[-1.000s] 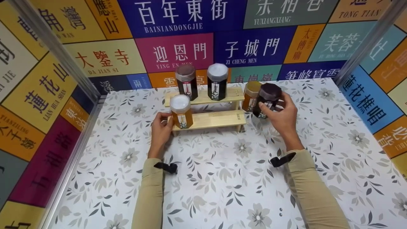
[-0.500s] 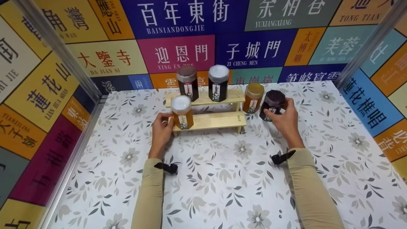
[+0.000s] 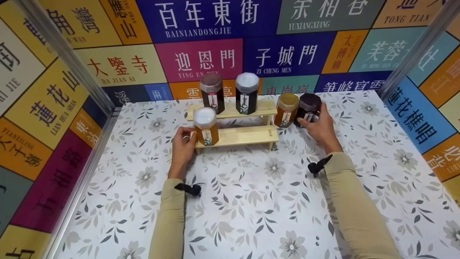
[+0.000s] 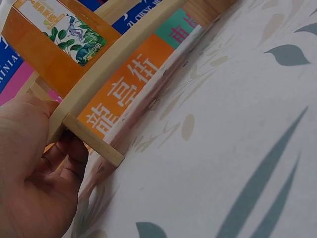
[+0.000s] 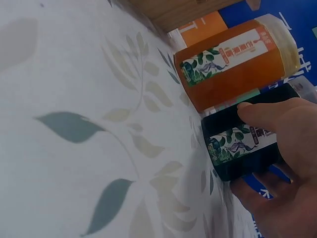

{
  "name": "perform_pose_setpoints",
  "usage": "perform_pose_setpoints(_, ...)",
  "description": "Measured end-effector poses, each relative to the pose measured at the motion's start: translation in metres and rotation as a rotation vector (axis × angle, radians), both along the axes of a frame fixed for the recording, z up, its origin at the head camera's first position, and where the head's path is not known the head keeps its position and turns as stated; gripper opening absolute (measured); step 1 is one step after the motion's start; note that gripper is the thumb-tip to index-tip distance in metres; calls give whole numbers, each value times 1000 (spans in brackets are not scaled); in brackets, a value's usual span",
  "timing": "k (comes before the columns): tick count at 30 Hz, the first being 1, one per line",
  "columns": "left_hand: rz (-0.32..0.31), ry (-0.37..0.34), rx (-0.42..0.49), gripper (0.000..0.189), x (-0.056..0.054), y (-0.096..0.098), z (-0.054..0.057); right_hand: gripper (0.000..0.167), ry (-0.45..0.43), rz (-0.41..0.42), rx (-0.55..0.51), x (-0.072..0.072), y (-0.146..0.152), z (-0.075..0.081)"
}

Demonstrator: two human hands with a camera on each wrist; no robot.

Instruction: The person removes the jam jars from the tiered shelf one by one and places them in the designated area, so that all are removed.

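In the head view the right hand (image 3: 321,128), the nearer, grips the upright dark faceted jar (image 3: 307,107) from its four o'clock, the amber jar (image 3: 286,111) just beside it at nine and the two-tier wooden stand (image 3: 248,135) beyond, its nine o'clock end held by the left hand (image 3: 183,145).

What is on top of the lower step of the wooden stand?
On the lower step, one amber jar with a white lid stands at the left end. The step's surface beneath the jar is covered, so unseen.

Long tan sleeves (image 3: 168,223); black straps (image 3: 181,187) at their cuffs (image 3: 340,163) carry rounded black knobs (image 3: 196,190), possibly cameras, too small to tell.
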State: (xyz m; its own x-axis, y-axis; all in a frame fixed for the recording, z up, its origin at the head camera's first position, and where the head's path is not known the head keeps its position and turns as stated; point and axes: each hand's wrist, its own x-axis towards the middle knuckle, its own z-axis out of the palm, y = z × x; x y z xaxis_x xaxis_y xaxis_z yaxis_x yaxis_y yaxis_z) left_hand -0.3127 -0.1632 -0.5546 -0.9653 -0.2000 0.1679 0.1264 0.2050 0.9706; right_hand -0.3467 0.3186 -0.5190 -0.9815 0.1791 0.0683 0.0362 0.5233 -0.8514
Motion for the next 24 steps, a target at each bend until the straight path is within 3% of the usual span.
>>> perform_pose_setpoints(6,0,-16,-27,18,1,0,1,97,14,30,-4,3,5,-4)
perform_pose_setpoints(13,7,-28,-48,18,0,-1,-1,119,22,9,-58,10,3,0)
perform_pose_setpoints(16,9,-38,-53,19,0,0,-1,119,115,-48,-35,15,-8,9)
perform_pose_setpoints(19,15,-40,-57,20,1,0,-2,110,272,-88,-12,20,-25,21)
perform_pose_setpoints(24,22,-22,-47,20,2,0,-1,88,499,-31,-23,29,-62,39)
